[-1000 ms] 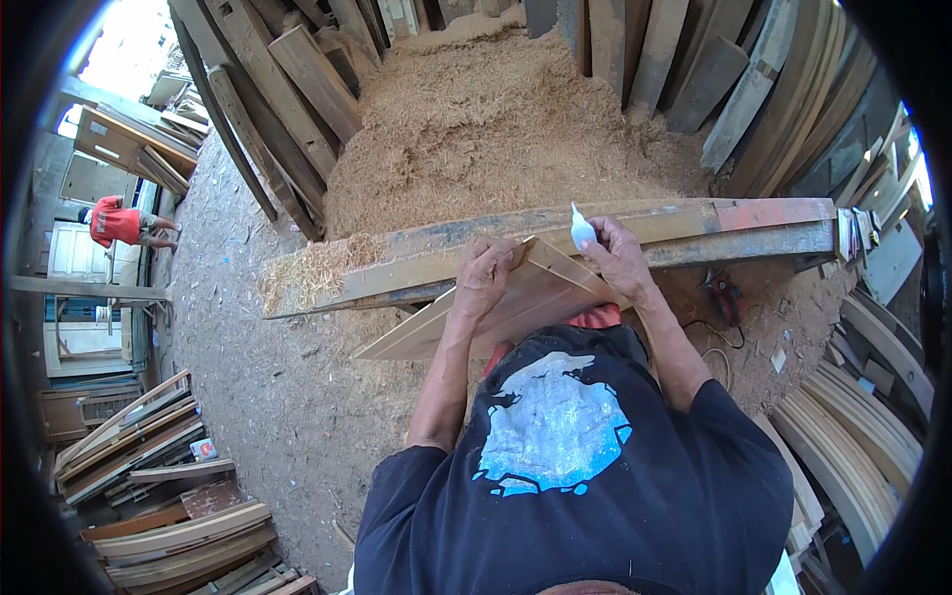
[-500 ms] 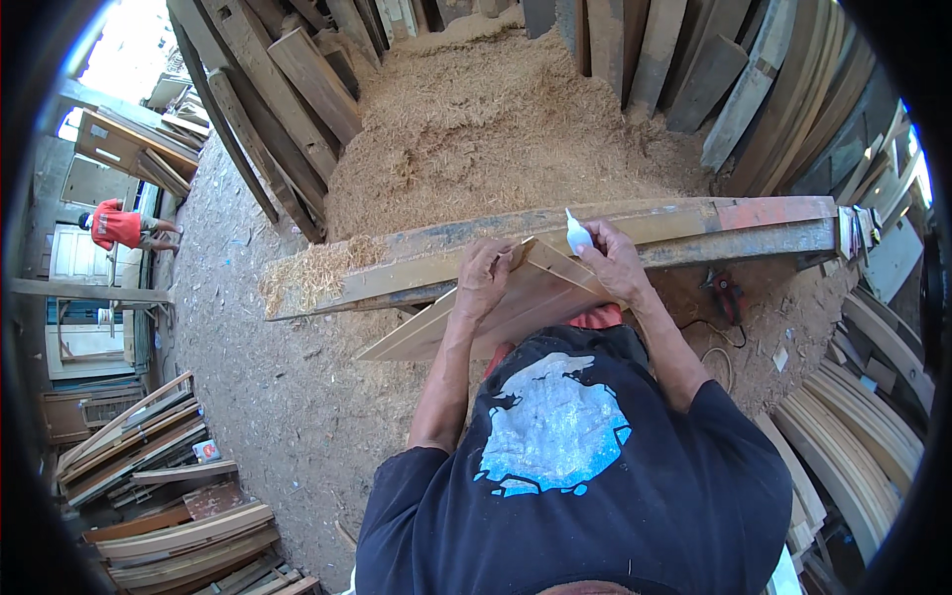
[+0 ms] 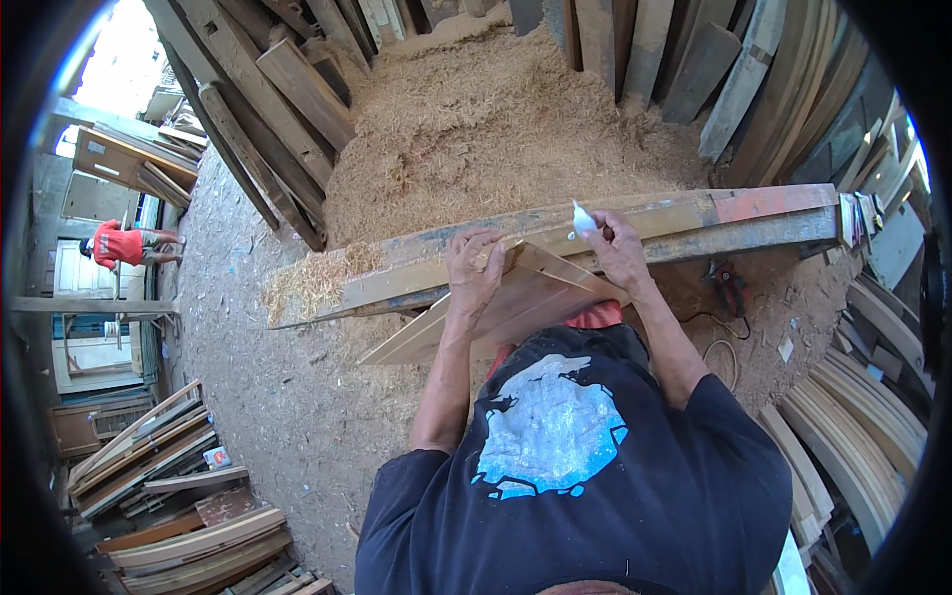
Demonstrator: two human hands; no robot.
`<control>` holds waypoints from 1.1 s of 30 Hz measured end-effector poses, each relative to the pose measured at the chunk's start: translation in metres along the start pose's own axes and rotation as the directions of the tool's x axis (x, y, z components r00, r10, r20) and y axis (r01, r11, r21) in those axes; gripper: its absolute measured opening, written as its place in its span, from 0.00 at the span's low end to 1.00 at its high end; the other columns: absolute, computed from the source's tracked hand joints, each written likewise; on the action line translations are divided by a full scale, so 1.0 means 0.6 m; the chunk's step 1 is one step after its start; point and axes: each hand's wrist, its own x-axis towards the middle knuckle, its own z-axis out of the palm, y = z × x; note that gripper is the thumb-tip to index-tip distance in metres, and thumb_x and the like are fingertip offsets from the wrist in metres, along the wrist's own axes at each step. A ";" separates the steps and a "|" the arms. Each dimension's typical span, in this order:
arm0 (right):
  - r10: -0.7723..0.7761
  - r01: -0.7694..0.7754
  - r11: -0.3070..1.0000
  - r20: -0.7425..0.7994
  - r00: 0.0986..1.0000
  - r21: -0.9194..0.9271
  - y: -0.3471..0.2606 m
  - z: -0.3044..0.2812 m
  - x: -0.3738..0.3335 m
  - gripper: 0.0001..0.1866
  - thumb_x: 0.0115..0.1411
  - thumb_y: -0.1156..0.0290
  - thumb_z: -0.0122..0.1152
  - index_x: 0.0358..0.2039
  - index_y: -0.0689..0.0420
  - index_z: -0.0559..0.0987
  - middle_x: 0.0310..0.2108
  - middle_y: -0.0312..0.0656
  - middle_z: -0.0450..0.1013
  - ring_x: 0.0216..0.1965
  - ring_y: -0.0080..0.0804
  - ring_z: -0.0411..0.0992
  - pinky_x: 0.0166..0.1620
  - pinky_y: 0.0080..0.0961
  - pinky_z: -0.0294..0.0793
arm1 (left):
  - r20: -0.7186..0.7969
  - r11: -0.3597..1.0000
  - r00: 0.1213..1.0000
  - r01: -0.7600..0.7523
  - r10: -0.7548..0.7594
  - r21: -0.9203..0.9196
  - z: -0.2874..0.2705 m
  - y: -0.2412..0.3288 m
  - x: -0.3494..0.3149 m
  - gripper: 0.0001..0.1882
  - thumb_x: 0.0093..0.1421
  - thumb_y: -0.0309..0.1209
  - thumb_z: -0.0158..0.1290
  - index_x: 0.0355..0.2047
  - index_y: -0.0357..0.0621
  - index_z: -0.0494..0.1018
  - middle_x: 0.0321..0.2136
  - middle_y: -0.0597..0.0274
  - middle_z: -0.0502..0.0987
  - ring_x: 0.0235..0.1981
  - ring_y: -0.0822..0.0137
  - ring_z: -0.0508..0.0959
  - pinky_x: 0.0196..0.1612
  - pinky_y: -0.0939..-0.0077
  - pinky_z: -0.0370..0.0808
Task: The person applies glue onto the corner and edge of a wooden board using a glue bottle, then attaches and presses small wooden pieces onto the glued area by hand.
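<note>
A small white squeeze bottle with a pointed tip [image 3: 582, 220] is gripped in my right hand [image 3: 619, 256], its tip pointing up and away from me. Below it, a wooden panel [image 3: 506, 315] stands tilted against the bench, one corner near the bench top and a narrow edge strip facing my right hand. My left hand [image 3: 473, 278] is at the panel's upper left edge, beside that corner. Its fingers are curled in, and a small tan patch shows between them; I cannot make out what it is.
A long timber bench [image 3: 645, 223] crosses ahead, with wood shavings [image 3: 317, 283] on its left end. A red power tool [image 3: 730, 288] with a cord lies beneath its right side. Stacked boards [image 3: 853, 426] line both sides. A person in a red shirt [image 3: 119, 245] stands far left.
My left hand has drawn back slightly left from the panel's corner, its fingers curling more. The bottle has risen a little. The distant person has shifted posture.
</note>
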 end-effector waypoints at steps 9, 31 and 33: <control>0.027 -0.038 0.945 -0.041 0.999 -0.324 0.153 -0.004 0.050 0.15 0.61 0.72 0.62 0.49 0.60 0.77 0.38 0.47 0.77 0.38 0.40 0.77 0.44 0.36 0.76 | 0.071 0.976 0.981 0.190 -0.183 -0.107 0.002 -0.007 -0.028 0.07 0.58 0.27 0.62 0.38 0.41 0.81 0.34 0.58 0.81 0.33 0.64 0.79 0.40 0.69 0.76; 0.085 -0.050 0.859 0.044 0.995 -0.509 0.210 -0.009 0.048 0.18 0.59 0.72 0.64 0.50 0.58 0.75 0.40 0.51 0.78 0.43 0.53 0.78 0.47 0.46 0.76 | 0.097 0.914 0.931 0.363 -0.351 -0.179 0.007 0.004 -0.021 0.07 0.63 0.28 0.61 0.40 0.39 0.80 0.28 0.66 0.80 0.28 0.77 0.76 0.35 0.79 0.75; 0.097 -0.058 0.877 0.059 0.994 -0.476 0.216 -0.011 0.045 0.19 0.58 0.72 0.63 0.51 0.57 0.74 0.42 0.51 0.78 0.44 0.53 0.78 0.48 0.46 0.76 | 0.103 0.911 0.930 0.367 -0.354 -0.188 0.007 0.003 -0.021 0.07 0.63 0.28 0.61 0.40 0.39 0.80 0.28 0.66 0.80 0.28 0.77 0.76 0.35 0.79 0.75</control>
